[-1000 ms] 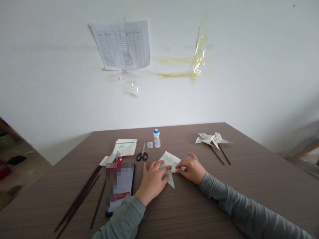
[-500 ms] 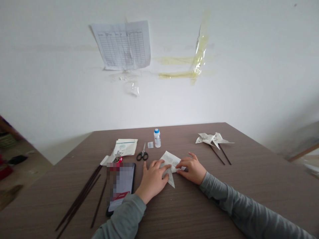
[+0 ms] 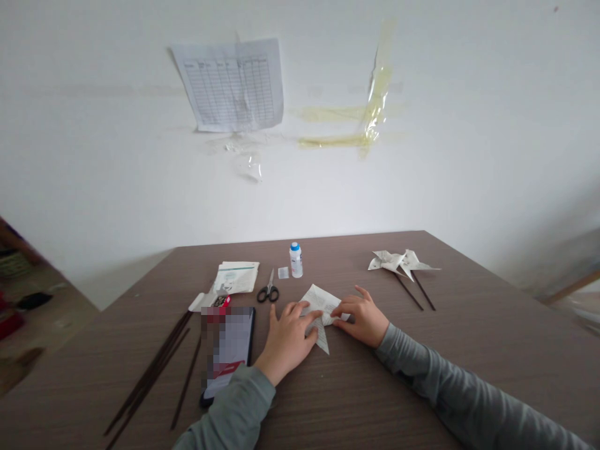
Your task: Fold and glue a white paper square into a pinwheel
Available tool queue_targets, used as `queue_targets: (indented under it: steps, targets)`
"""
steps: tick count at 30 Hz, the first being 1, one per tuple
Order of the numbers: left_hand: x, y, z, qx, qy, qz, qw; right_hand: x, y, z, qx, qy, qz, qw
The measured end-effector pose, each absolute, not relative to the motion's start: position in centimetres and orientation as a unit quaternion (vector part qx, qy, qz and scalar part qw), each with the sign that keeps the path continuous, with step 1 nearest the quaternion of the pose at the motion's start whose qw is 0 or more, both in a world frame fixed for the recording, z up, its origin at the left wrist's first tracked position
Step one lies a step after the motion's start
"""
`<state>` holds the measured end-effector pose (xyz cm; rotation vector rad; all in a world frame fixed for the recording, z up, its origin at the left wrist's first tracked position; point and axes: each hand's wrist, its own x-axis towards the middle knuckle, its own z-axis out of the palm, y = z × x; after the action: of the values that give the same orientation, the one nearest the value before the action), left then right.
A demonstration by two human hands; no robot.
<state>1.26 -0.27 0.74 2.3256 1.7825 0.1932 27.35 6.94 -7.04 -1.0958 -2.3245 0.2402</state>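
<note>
A printed paper pinwheel [image 3: 315,297], its points folded inward, lies on the table between both hands. My left hand [image 3: 289,334] reaches over its left side, thumb and forefinger holding the folds down near the centre while the other fingers bend over the far left edge. At the right side, my right hand [image 3: 360,317] pinches a fold between thumb and fingertips, with one finger raised. Fingers cover much of the paper's middle. Beyond it are black-handled scissors [image 3: 268,294] and a white bottle with a blue cap [image 3: 296,261].
Two pinwheels on dark sticks [image 3: 396,262] lie at the back right. At left are a stack of paper squares [image 3: 237,277], a small red box [image 3: 224,304], a phone [image 3: 229,350] and several dark sticks [image 3: 150,375]. A small clear piece [image 3: 283,273] sits beside the bottle.
Almost nothing differs. The right hand has shifted very slightly on the paper pinwheel, and the left hand keeps its place.
</note>
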Motion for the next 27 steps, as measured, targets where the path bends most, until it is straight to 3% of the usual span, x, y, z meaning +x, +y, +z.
queue_targets:
  steps: [27]
  targets:
    - [1.22, -0.23, 0.39, 0.784, 0.605, 0.083, 0.113, 27.40, 6.88, -7.06, -0.412, -0.862, 0.091, 0.280]
